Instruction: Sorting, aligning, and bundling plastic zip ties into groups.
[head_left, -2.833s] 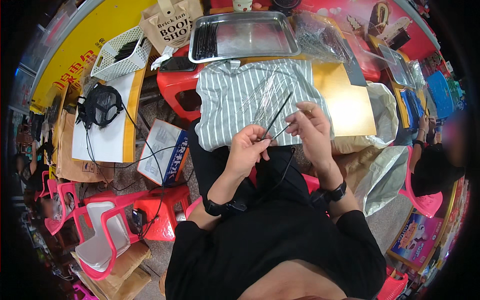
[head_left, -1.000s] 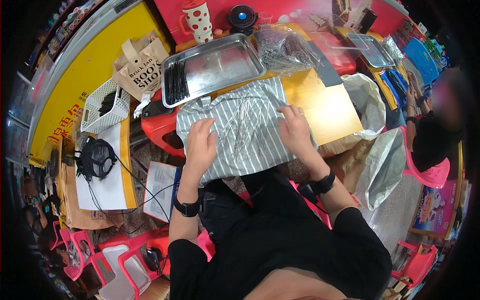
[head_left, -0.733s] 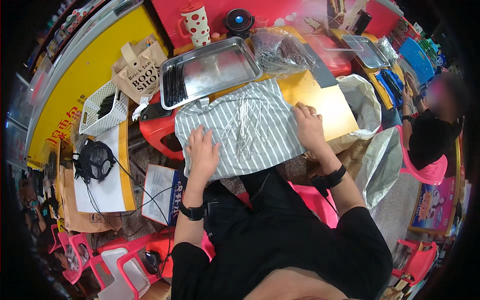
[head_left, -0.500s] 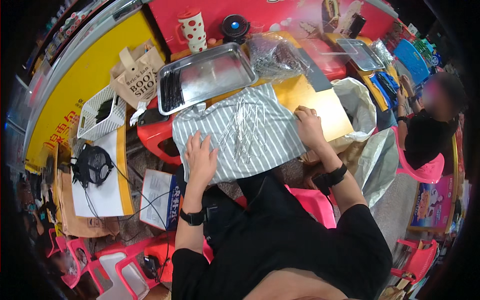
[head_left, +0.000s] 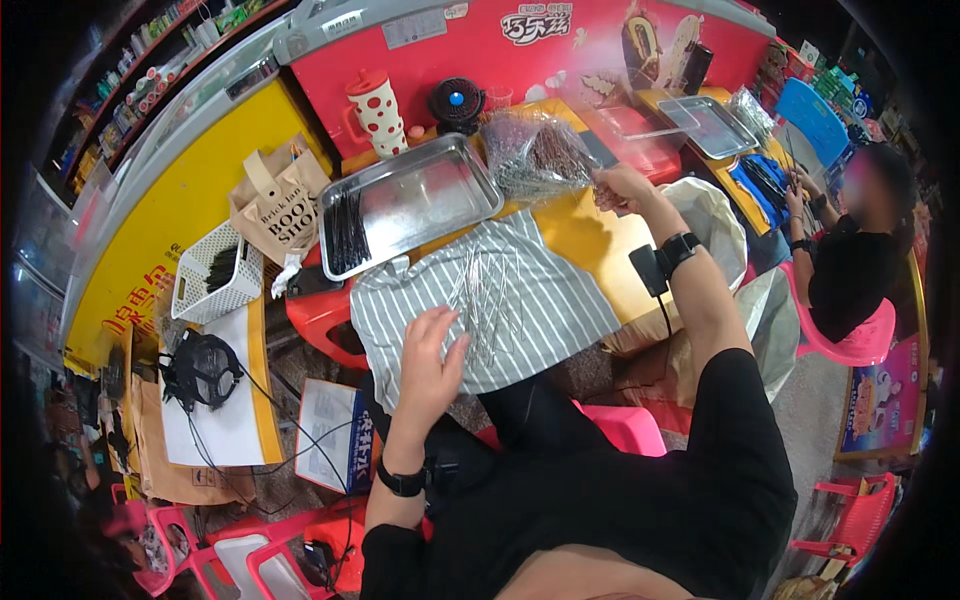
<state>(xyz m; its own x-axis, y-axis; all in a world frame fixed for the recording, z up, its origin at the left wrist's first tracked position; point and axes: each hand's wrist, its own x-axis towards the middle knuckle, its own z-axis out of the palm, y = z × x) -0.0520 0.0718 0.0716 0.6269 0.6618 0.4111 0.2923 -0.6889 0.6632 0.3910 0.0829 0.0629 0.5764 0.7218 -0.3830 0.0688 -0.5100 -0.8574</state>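
My left hand [head_left: 432,352] lies flat, fingers spread, on the striped cloth [head_left: 490,305] beside the thin skewers [head_left: 490,295] on it. My right hand [head_left: 622,187] reaches out, pinching the clear bag of sticks [head_left: 535,155].

Bright, even light falls from overhead, throwing glare on the steel tray [head_left: 408,203] and soft shadows below it. Beyond the tray, edges bend and darken toward the black fisheye rim; the far right looks blurred, perhaps from motion.
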